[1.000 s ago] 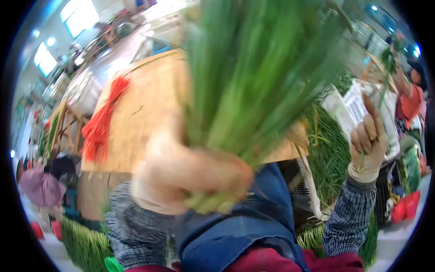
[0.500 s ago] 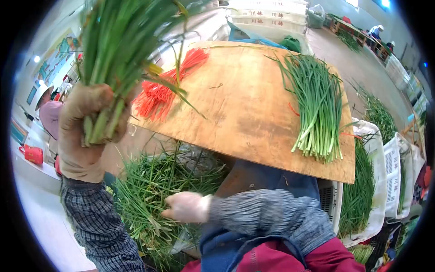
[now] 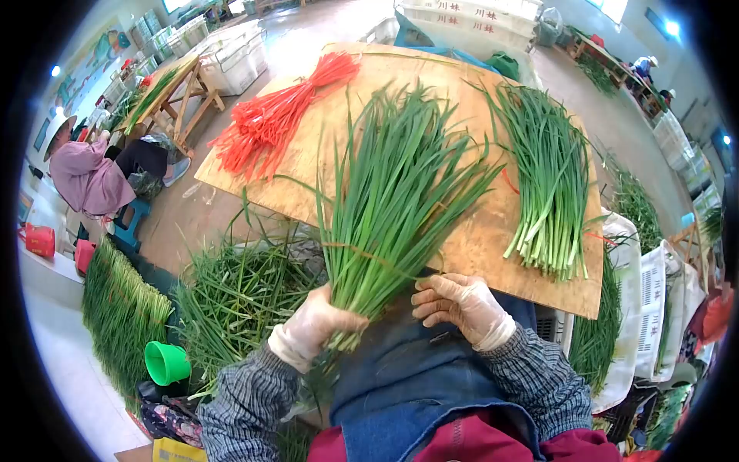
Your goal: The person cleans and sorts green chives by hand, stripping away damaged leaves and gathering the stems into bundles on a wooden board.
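Wooden board (image 3: 466,239) beneath leafy green bunch (image 3: 385,208)
Left hand (image 3: 315,317) grips the bunch's pale stem ends; right hand (image 3: 456,302), fingers curled, sits just right of the stems.

Crinkled grey sleeves (image 3: 250,404), blue apron (image 3: 419,381)

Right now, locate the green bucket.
The green bucket is at lower left in the head view, just left of the loose leaf heap.
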The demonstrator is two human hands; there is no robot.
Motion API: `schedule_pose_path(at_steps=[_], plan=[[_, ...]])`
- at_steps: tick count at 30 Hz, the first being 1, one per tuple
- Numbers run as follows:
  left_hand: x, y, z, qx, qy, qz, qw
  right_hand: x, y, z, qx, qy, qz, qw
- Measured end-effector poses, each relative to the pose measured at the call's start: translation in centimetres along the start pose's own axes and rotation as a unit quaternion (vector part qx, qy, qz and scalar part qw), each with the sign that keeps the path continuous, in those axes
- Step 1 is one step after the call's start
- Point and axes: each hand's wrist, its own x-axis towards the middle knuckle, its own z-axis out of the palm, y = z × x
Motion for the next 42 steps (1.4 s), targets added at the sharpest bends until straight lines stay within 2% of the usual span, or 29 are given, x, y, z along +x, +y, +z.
schedule_pose_path(at_steps=[2,3,5,6,7,9,11,12,13,15,17,18,21,25,27,29,31,32,35,36,37,38,39,42], plan=[[-1.3,-0.8,-0.3,0.019,0.008,-0.017,1.000,0.5,1.0,-0.3,0.031,-0.001,0.008,0.999],[-2.3,-0.8,-0.1,-0.020,-0.001,-0.050,0.999,0.9,1.8,-0.4,0.052,-0.019,-0.012,0.998],[-2.9,-3.0,-0.9,0.006,-0.003,-0.026,1.000,2.0,3.3,-0.7,0.093,-0.056,-0.053,0.993],[-3.5,-3.6,-1.4,-0.013,-0.031,-0.080,0.996,2.8,3.8,-0.8,0.129,-0.074,-0.045,0.988],[-3.4,-5.0,-2.2,0.049,-0.045,-0.052,0.996,3.4,4.2,-0.7,0.166,-0.061,-0.062,0.982],[-3.8,-5.0,-2.8,0.114,-0.073,-0.103,0.986,4.9,4.2,0.9,0.237,-0.033,-0.096,0.966],[-3.1,-4.8,-2.8,0.199,-0.046,-0.004,0.979,6.0,4.3,1.9,0.279,-0.030,-0.098,0.955],[-2.3,-4.5,-3.3,0.206,-0.057,-0.020,0.977,6.3,4.2,2.4,0.285,-0.019,-0.087,0.954],[-1.5,-4.0,-3.1,0.155,-0.054,0.052,0.985,6.4,4.0,2.7,0.290,-0.008,-0.078,0.954],[0.8,-3.9,-3.5,-0.068,-0.043,0.097,0.992,6.2,3.6,3.1,0.298,-0.006,-0.078,0.951],[3.2,-3.4,-3.5,-0.106,-0.041,0.163,0.980,5.8,3.5,3.7,0.281,-0.003,-0.111,0.953],[3.3,-2.6,-3.2,-0.159,-0.043,0.111,0.980,5.8,3.3,4.0,0.290,0.001,-0.106,0.951],[3.5,-0.9,-0.8,-0.025,-0.042,0.093,0.994,4.8,2.4,6.0,0.195,0.028,-0.195,0.961],[1.0,4.8,2.5,0.071,0.044,0.242,0.967,2.7,-3.3,9.1,0.092,0.011,-0.271,0.958],[0.6,8.8,4.0,0.098,0.064,0.335,0.935,1.7,-7.5,11.2,0.041,0.003,-0.357,0.933],[0.9,12.5,4.4,0.114,0.043,0.386,0.914,1.4,-11.3,12.0,-0.033,-0.030,-0.432,0.901],[1.8,15.7,4.9,0.149,0.038,0.443,0.883,1.0,-15.0,12.3,-0.182,0.010,-0.521,0.834],[2.4,17.2,5.3,0.167,0.047,0.454,0.874,1.1,-16.4,12.3,-0.201,-0.003,-0.541,0.817],[4.3,20.1,5.6,0.197,0.027,0.472,0.859,2.6,-19.8,11.6,-0.191,-0.019,-0.575,0.796],[5.3,20.7,5.4,0.205,0.013,0.477,0.855,2.8,-20.5,11.0,-0.239,0.023,-0.564,0.790],[6.3,21.4,5.3,0.213,-0.002,0.483,0.849,3.1,-21.0,10.5,-0.247,0.022,-0.555,0.794],[7.2,21.8,5.2,0.254,0.065,0.411,0.873,3.5,-21.3,10.1,-0.256,0.019,-0.548,0.796],[8.6,22.1,4.7,0.199,-0.036,0.445,0.872,4.1,-21.8,9.6,-0.265,0.014,-0.543,0.797],[10.2,23.2,4.9,0.206,-0.037,0.461,0.863,5.6,-23.6,8.5,-0.256,-0.019,-0.500,0.827]])
